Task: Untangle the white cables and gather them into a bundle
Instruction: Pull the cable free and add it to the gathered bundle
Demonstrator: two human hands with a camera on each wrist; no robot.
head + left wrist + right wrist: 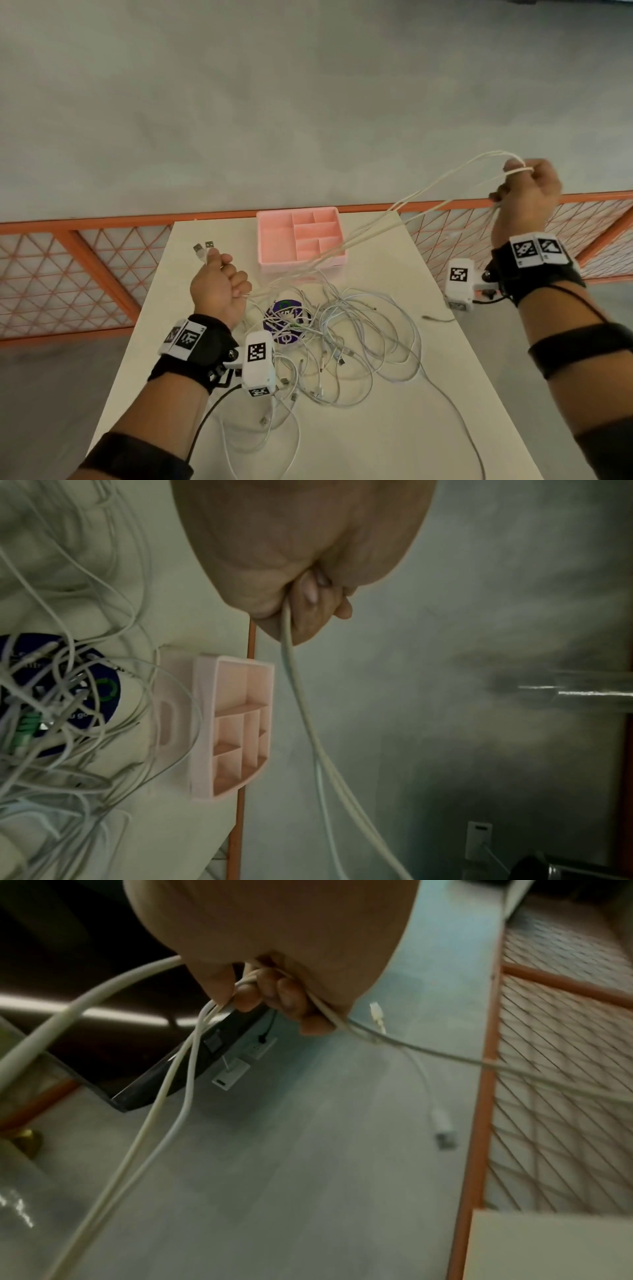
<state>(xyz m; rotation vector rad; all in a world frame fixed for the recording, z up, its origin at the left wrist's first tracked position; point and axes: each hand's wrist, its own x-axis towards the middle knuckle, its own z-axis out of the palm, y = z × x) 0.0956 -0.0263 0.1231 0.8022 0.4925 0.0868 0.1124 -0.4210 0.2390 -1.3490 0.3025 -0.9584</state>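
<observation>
A tangled heap of white cables point(346, 339) lies on the white table point(394, 428). My left hand point(221, 282) grips cable ends over the table's left side, and two USB plugs point(202, 247) stick up from the fist. From that fist the strands point(370, 224) stretch up and to the right, passing over the pink tray. My right hand point(527, 195) is raised beyond the table's right edge and holds those strands looped over its fingers. In the right wrist view, a loose connector point(445, 1139) dangles below the right hand point(270, 993). The left hand point(308, 599) clasps cables in the left wrist view.
A pink compartment tray point(301, 238) stands at the table's far edge. A round purple sticker point(284, 322) lies under the heap. An orange lattice fence point(82, 274) runs behind the table on both sides. A short loose cable end point(438, 318) lies near the right edge.
</observation>
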